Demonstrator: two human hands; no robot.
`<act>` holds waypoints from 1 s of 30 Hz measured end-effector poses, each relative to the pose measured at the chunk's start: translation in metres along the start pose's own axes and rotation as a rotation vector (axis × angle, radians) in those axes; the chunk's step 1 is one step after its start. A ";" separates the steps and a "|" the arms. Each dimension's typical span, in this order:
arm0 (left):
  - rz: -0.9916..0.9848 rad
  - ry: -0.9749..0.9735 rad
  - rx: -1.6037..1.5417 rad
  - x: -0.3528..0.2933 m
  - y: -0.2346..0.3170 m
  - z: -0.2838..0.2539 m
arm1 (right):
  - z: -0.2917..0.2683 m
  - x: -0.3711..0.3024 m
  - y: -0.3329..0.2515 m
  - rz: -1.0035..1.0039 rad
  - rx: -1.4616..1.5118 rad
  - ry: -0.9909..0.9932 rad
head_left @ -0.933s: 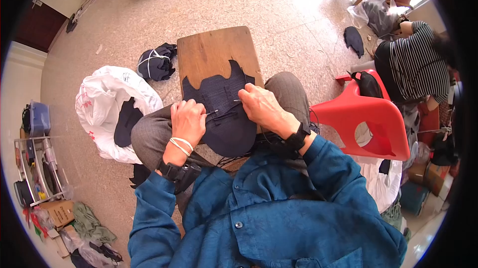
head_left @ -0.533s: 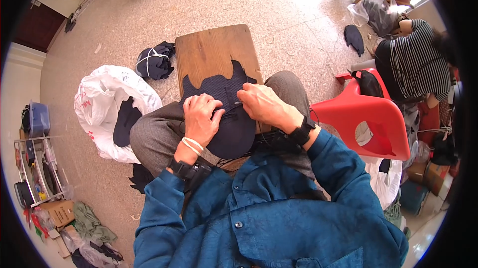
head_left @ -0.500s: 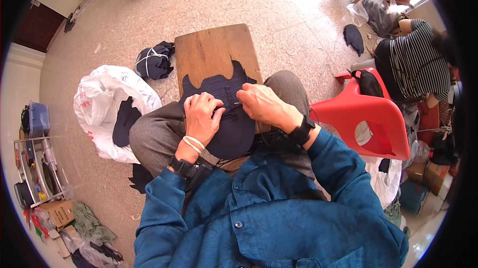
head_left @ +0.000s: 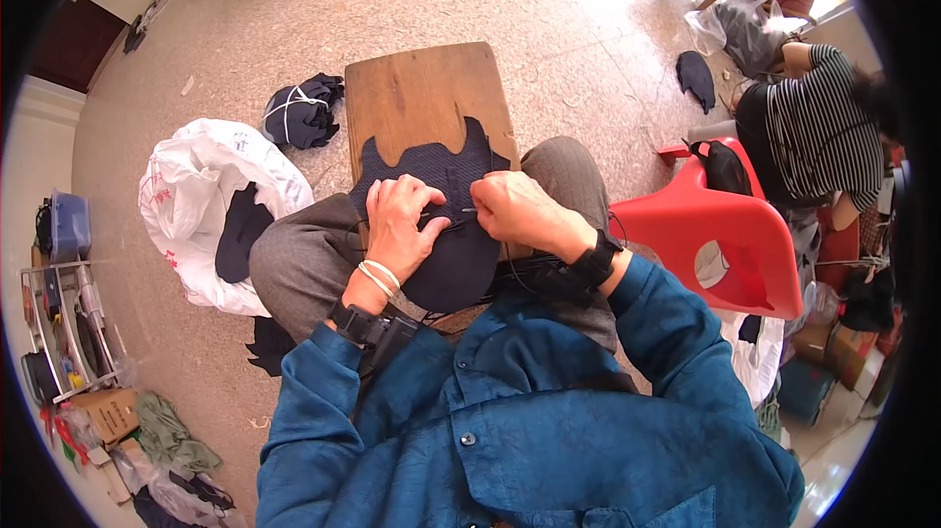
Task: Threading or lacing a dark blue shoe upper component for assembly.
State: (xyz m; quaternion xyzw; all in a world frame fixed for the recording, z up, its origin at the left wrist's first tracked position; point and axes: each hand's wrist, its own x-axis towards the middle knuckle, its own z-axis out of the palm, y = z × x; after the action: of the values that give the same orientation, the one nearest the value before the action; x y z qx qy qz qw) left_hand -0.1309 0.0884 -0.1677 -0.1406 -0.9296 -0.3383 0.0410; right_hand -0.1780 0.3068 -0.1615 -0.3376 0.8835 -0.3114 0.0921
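A dark navy textured fabric piece (head_left: 451, 273), with a rounded near end and pointed tabs at its far edge, lies over a wooden bench top and my lap. My left hand (head_left: 400, 224) presses on its left side, thumb and bent fingers closed on the cloth near a dark strip in the middle. Opposite it, my right hand (head_left: 527, 210) is curled in a fist at the strip's right. A thin, light, needle-like tool (head_left: 470, 210) pokes from its fingers toward the left hand. Black cord or thread runs around the fabric's middle; its exact path is hard to make out.
The wooden bench (head_left: 426, 87) extends ahead. To the left are a tied dark fabric bundle (head_left: 302, 114) and a white sack (head_left: 201, 150) with dark pieces. A red plastic chair (head_left: 706, 224) stands right, near a person in stripes (head_left: 823, 121). A rack (head_left: 74, 332) stands far left.
My right hand has dropped slightly toward me and turned, its fingers lower on the fabric. My left hand stays almost in place, still on the cloth.
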 end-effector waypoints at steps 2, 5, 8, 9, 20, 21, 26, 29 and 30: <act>-0.005 -0.004 -0.013 0.000 0.001 0.001 | 0.000 0.000 -0.002 0.030 -0.034 -0.005; -0.002 -0.009 -0.017 0.000 0.003 0.002 | 0.005 0.000 0.003 0.013 0.011 0.061; -0.020 -0.024 -0.010 -0.001 0.004 0.004 | 0.002 0.000 0.005 -0.056 0.118 0.052; -0.019 -0.020 -0.011 -0.001 0.003 0.004 | 0.003 -0.002 0.002 -0.054 0.035 0.058; -0.039 -0.073 -0.024 0.000 0.001 0.001 | 0.004 0.004 0.005 -0.121 0.024 0.042; -0.038 -0.069 -0.023 0.001 0.001 0.000 | 0.002 0.002 0.003 -0.086 -0.037 0.023; 0.022 -0.023 -0.015 0.000 -0.001 0.003 | -0.001 0.005 0.000 -0.039 -0.112 -0.061; 0.037 -0.028 -0.012 0.000 -0.003 0.004 | 0.001 0.007 -0.002 -0.047 -0.152 -0.074; 0.039 -0.027 -0.013 0.000 -0.003 0.004 | 0.004 0.007 0.004 -0.067 -0.114 -0.054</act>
State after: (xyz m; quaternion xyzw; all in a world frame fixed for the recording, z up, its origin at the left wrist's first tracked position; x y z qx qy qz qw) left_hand -0.1314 0.0885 -0.1730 -0.1633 -0.9250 -0.3414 0.0344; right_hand -0.1836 0.3026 -0.1668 -0.3799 0.8852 -0.2543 0.0862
